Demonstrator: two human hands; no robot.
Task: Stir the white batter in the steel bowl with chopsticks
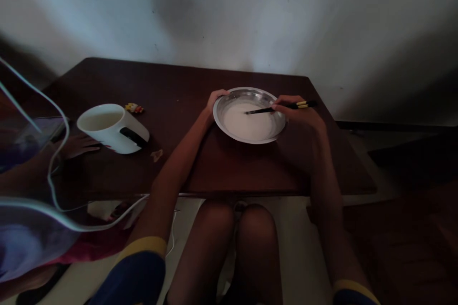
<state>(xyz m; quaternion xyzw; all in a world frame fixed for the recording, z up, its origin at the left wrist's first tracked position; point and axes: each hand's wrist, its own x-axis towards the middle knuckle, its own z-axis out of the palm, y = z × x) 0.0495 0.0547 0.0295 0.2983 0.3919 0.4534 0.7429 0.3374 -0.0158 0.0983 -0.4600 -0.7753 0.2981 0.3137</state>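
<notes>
A shiny metal bowl (222, 127) holding a milky white liquid (246, 121) sits on the dark wooden table, right of its middle. My left hand (216, 98) is closed on the bowl's far left rim; some of its fingers are hidden behind the metal. Over the right rim, my right hand (294, 108) grips dark chopsticks (263, 110) with yellow bands near their rear ends. They slant down to the left, and their tips are at the liquid's surface.
A white mug (132, 136) with a black handle leans at left, near a small yellow-and-red figurine (134, 107) and a scrap (156, 155). Another person's hand (80, 145) rests by the mug. White cables (53, 212) cross the left side. A wall (229, 14) stands behind the table (229, 176).
</notes>
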